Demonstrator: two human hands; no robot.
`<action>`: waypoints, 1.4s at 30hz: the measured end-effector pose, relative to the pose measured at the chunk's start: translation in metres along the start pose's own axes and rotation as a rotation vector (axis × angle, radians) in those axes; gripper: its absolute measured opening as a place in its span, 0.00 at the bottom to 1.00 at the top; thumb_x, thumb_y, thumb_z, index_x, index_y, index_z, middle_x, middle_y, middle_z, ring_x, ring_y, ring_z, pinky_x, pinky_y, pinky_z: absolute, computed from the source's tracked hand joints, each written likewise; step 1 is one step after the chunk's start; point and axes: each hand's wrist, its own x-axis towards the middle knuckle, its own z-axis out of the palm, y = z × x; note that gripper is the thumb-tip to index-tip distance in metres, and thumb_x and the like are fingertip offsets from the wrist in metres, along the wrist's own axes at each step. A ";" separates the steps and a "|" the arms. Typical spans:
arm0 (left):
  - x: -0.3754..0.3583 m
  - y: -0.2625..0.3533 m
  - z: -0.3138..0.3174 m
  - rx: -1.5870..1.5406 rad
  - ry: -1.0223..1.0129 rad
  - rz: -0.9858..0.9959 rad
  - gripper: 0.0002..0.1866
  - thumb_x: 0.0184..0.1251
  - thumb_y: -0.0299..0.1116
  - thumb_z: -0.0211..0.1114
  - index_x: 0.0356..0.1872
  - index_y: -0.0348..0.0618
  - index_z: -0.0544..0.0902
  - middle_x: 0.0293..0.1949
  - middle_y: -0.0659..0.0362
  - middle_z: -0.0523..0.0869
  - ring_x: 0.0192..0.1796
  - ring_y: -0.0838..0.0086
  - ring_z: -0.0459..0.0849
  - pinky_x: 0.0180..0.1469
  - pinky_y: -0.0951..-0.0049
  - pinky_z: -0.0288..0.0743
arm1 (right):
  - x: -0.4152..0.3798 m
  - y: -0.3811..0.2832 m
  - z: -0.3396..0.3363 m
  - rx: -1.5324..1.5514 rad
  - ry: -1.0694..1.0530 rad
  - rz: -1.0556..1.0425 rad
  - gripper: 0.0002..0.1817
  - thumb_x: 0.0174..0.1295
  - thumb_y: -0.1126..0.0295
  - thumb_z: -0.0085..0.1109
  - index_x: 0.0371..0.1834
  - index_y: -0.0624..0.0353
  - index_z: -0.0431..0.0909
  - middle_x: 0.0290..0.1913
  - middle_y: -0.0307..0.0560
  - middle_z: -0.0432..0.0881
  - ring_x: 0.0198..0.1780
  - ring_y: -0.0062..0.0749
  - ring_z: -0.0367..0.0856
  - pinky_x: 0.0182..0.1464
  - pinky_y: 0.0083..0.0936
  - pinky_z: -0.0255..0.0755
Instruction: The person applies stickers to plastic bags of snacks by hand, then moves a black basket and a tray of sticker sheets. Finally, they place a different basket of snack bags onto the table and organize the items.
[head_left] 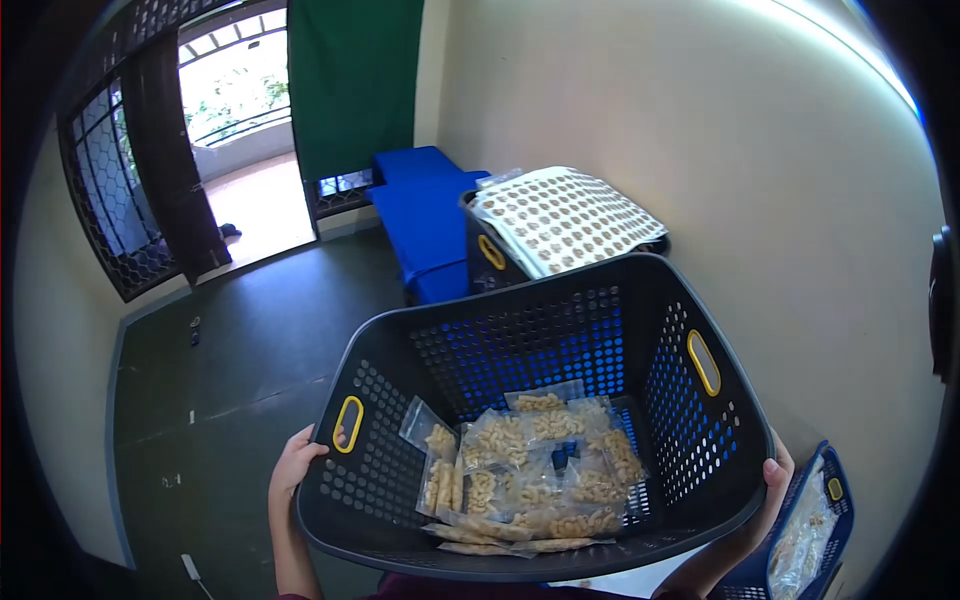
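A large black plastic basket with perforated walls and yellow-rimmed handle holes is held in front of me, its open top tilted towards me. My left hand is closed on its left side, by the handle hole, with a fingertip showing through. On the right side, my right hand grips the outer wall below the rim; most of its fingers are hidden behind it. Inside, several clear plastic packets of pale, beige curled pieces lie piled towards the near side.
Behind the basket, sheets with brown round prints lie on another dark basket. A blue-covered bench stands by the green curtain. At the lower right is a blue basket with packets. An open doorway is at the left.
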 end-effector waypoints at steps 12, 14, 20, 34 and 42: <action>-0.012 0.039 -0.254 0.075 0.308 0.136 0.20 0.49 0.18 0.47 0.47 0.31 0.73 0.41 0.57 0.81 0.43 0.78 0.78 0.48 0.83 0.67 | -0.011 0.062 0.256 0.294 -0.368 0.136 0.29 0.47 0.68 0.53 0.51 0.78 0.66 0.46 0.54 0.76 0.46 0.30 0.76 0.52 0.19 0.66; -0.008 0.050 -0.291 0.107 0.341 0.146 0.20 0.49 0.18 0.47 0.48 0.31 0.73 0.41 0.57 0.81 0.44 0.78 0.78 0.48 0.83 0.67 | -0.006 0.067 0.297 0.332 -0.425 0.182 0.28 0.47 0.71 0.52 0.52 0.76 0.66 0.46 0.52 0.76 0.46 0.29 0.76 0.52 0.18 0.66; 0.017 0.074 -0.358 0.030 0.395 0.246 0.20 0.48 0.18 0.47 0.47 0.30 0.73 0.41 0.57 0.80 0.45 0.78 0.78 0.49 0.83 0.66 | 0.004 0.074 0.399 0.300 -0.412 0.222 0.26 0.45 0.80 0.48 0.53 0.72 0.67 0.45 0.48 0.77 0.45 0.25 0.76 0.50 0.17 0.67; 0.193 0.127 -0.446 0.132 0.439 0.292 0.20 0.45 0.18 0.47 0.43 0.31 0.74 0.37 0.58 0.81 0.42 0.78 0.78 0.48 0.82 0.68 | 0.145 0.128 0.589 0.116 -0.486 0.161 0.24 0.43 0.78 0.46 0.49 0.71 0.70 0.37 0.42 0.77 0.37 0.19 0.73 0.40 0.12 0.66; 0.346 0.146 -0.414 0.154 0.466 0.310 0.19 0.48 0.17 0.47 0.45 0.30 0.74 0.36 0.61 0.80 0.38 0.80 0.77 0.43 0.84 0.68 | 0.283 0.221 0.638 0.167 -0.365 0.166 0.17 0.48 0.76 0.51 0.43 0.71 0.75 0.29 0.37 0.76 0.29 0.15 0.72 0.31 0.12 0.65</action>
